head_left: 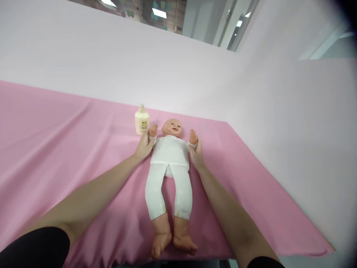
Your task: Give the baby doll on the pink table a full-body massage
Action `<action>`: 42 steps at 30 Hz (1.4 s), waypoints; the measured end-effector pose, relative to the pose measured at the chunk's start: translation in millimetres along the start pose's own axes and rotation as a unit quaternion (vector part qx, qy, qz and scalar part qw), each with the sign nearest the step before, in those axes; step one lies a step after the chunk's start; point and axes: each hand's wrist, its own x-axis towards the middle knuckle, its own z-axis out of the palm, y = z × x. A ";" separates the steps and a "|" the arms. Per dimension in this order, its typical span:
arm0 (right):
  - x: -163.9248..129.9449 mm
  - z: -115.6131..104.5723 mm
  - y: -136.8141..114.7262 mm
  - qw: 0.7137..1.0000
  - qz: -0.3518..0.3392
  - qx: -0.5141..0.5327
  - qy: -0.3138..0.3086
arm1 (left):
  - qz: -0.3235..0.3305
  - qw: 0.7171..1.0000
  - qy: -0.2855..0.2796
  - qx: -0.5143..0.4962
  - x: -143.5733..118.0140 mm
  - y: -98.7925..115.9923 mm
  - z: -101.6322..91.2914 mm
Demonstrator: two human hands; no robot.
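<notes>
A baby doll (170, 152) in a white cloth suit lies on its back, head at the far end and bare feet toward me. Its arms are raised beside its head. My left hand (144, 146) is closed around the doll's arm on the left, just below its small hand. On the other side, my right hand (197, 153) grips the doll's other arm near the wrist. Part of my fingers is hidden behind the doll's arms. A cream-coloured bottle (142, 121) with a dark printed label stands upright just beyond my left hand.
Pink cloth (111, 149) with folds at the left covers the table, whose near edge lies by the doll's feet. White walls (139, 63) rise behind and to the right. A window (206, 22) is set in the back wall.
</notes>
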 end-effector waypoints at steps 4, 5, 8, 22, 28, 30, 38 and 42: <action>6.8 -5.2 13.1 0.993 0.018 0.040 0.111 | -0.112 0.983 0.101 -0.109 2.5 -23.3 1.2; 8.7 -6.8 18.9 0.989 0.032 0.044 0.138 | -0.143 0.973 0.125 -0.133 3.4 -29.8 0.8; 13.1 -11.8 37.1 0.971 0.109 0.068 0.202 | -0.241 0.929 0.193 -0.202 5.9 -44.7 -2.0; 6.3 -2.0 10.2 0.996 0.014 0.075 0.051 | -0.073 0.991 0.039 -0.101 2.0 -1.4 -0.9; 0.9 1.3 9.9 0.989 -0.032 -0.097 -0.108 | 0.063 0.973 -0.189 0.121 -2.3 8.5 0.8; 0.7 1.9 11.0 0.987 -0.041 -0.111 -0.105 | 0.067 0.969 -0.193 0.139 -2.5 7.8 0.9; -0.1 2.5 3.6 0.999 0.015 0.015 -0.029 | 0.027 0.996 -0.077 0.019 -1.3 9.1 0.8; 5.1 -1.4 11.2 0.992 0.030 0.084 0.089 | -0.082 0.991 0.042 -0.098 -0.9 -4.2 2.0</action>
